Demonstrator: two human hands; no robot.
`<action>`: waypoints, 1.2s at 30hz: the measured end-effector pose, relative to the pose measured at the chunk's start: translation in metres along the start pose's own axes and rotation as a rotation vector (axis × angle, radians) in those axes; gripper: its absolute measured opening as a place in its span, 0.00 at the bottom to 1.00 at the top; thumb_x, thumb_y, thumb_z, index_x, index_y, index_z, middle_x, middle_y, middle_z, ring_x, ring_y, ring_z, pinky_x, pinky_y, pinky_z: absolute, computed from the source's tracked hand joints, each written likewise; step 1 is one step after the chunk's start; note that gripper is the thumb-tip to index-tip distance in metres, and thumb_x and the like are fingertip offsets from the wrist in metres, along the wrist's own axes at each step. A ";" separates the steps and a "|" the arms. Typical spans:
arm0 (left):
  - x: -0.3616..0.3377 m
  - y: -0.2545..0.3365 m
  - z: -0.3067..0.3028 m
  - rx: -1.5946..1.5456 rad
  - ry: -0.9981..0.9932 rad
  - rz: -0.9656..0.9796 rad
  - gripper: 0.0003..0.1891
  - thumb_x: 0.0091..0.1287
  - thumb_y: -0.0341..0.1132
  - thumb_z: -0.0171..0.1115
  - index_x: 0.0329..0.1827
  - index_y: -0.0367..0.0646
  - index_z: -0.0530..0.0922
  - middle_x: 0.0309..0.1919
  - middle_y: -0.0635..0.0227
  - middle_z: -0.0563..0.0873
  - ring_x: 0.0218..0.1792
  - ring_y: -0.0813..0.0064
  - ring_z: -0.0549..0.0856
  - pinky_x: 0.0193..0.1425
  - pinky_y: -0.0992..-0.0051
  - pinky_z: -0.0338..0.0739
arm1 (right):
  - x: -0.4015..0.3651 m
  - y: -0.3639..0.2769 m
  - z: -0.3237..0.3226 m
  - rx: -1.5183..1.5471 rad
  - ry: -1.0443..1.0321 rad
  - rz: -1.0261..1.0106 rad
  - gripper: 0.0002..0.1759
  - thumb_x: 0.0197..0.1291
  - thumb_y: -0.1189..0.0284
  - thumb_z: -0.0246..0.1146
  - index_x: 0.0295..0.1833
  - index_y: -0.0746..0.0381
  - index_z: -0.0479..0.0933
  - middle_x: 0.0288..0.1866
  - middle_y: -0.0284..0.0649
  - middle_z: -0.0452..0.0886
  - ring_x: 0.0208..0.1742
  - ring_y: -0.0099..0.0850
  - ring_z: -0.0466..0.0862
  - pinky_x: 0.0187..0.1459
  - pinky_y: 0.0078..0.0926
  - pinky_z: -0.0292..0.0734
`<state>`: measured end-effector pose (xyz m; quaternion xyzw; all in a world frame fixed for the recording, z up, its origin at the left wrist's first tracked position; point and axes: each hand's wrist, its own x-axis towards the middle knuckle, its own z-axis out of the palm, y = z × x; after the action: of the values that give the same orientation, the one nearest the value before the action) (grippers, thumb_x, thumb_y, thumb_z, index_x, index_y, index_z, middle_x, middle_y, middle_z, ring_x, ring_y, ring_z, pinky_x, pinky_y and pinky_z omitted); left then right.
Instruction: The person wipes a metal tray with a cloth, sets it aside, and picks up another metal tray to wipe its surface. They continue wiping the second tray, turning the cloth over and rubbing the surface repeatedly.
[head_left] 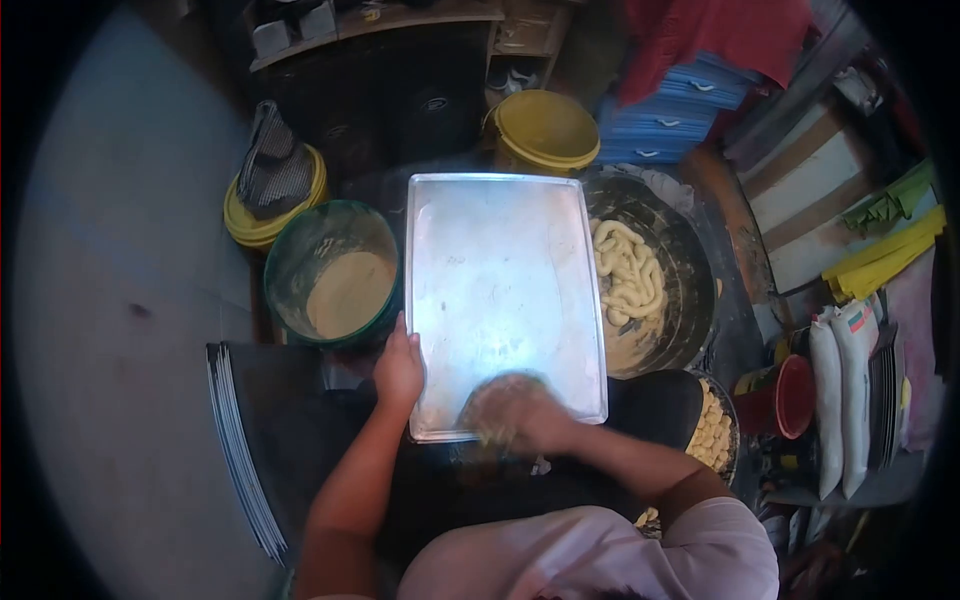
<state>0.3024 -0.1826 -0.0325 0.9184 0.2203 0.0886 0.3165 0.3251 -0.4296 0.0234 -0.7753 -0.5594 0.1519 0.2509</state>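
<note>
A shiny rectangular metal tray (505, 270) lies lengthwise in front of me. My left hand (400, 372) grips its left edge near the lower corner, thumb along the rim. Over the tray's near end is my right hand (515, 412), smeared by motion; a blurred greenish-brown thing shows about its fingers, too unclear to name. To the left stands a green-rimmed tub (333, 270) with pale powder inside. Ropes of pale dough (628, 268) lie in a wide dark basin (690, 290) just right of the tray.
Behind the tray is a yellow bucket (545, 130); another (240, 222) with a striped cloth stands at left. Stacked trays (240, 450) lean at lower left. Small dough pieces (712, 432), a red container (794, 397) and blue drawers (655, 115) are at right.
</note>
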 end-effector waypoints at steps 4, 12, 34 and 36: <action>0.003 0.000 0.001 0.015 -0.044 -0.012 0.26 0.72 0.42 0.45 0.71 0.43 0.60 0.55 0.49 0.77 0.47 0.49 0.81 0.48 0.57 0.76 | 0.006 0.120 -0.051 -0.326 0.309 0.498 0.33 0.62 0.61 0.57 0.70 0.62 0.61 0.70 0.47 0.65 0.74 0.43 0.59 0.73 0.49 0.44; 0.008 -0.007 0.002 -0.296 0.047 0.023 0.26 0.74 0.48 0.39 0.67 0.40 0.67 0.59 0.50 0.76 0.59 0.51 0.75 0.63 0.64 0.68 | 0.147 0.105 -0.039 -0.242 0.540 0.381 0.25 0.56 0.67 0.59 0.60 0.64 0.73 0.65 0.51 0.71 0.66 0.45 0.69 0.70 0.41 0.57; 0.031 -0.022 0.000 -0.411 0.070 0.063 0.27 0.74 0.52 0.43 0.56 0.36 0.77 0.44 0.52 0.73 0.45 0.57 0.76 0.57 0.66 0.68 | 0.105 0.038 0.015 -0.341 0.449 0.286 0.25 0.58 0.65 0.61 0.62 0.59 0.71 0.62 0.49 0.73 0.64 0.45 0.71 0.67 0.45 0.60; 0.029 -0.027 0.005 -0.502 0.057 0.031 0.28 0.73 0.53 0.43 0.57 0.36 0.76 0.46 0.51 0.72 0.47 0.54 0.76 0.57 0.65 0.68 | 0.104 0.033 0.083 -0.073 0.138 0.223 0.23 0.58 0.68 0.58 0.60 0.61 0.73 0.66 0.51 0.69 0.67 0.42 0.69 0.68 0.44 0.60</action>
<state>0.3208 -0.1532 -0.0524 0.8114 0.1863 0.1710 0.5270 0.3427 -0.3211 -0.0588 -0.8498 -0.4565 0.1047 0.2419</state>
